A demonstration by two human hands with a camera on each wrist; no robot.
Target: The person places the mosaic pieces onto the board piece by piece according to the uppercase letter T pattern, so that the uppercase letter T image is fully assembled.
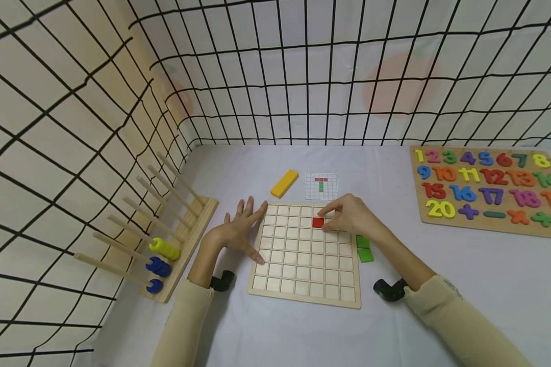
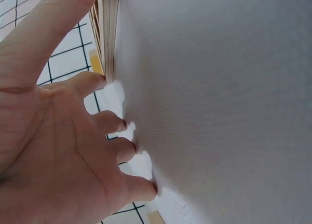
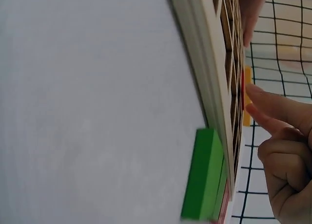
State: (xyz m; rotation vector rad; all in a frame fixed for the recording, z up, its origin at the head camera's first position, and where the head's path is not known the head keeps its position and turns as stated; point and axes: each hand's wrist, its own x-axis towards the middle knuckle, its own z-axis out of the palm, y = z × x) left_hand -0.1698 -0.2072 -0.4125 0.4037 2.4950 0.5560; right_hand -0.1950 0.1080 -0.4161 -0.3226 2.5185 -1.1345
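A wooden grid board [image 1: 304, 300] lies flat, with a red tile [image 1: 318, 223] in its upper part. My right hand [image 1: 352, 216] has thumb and index fingertips at opposite edges of this tile, pinching it; the right wrist view shows the other fingers of that hand [image 3: 287, 151] curled. Spread along the board's left side is my left hand [image 1: 234, 232], its thumb at the lower left edge and its index finger at the top left corner. In the left wrist view, the other fingertips of this hand [image 2: 63, 141] rest on the white cloth.
Green tiles [image 1: 364, 248] lie against the board's right edge. Behind the board are a yellow block [image 1: 284, 184] and a pattern card [image 1: 321, 186]. A peg rack [image 1: 183, 255] with rings stands left, a number board [image 1: 482, 186] lies right, and a black wire grid surrounds the back and left.
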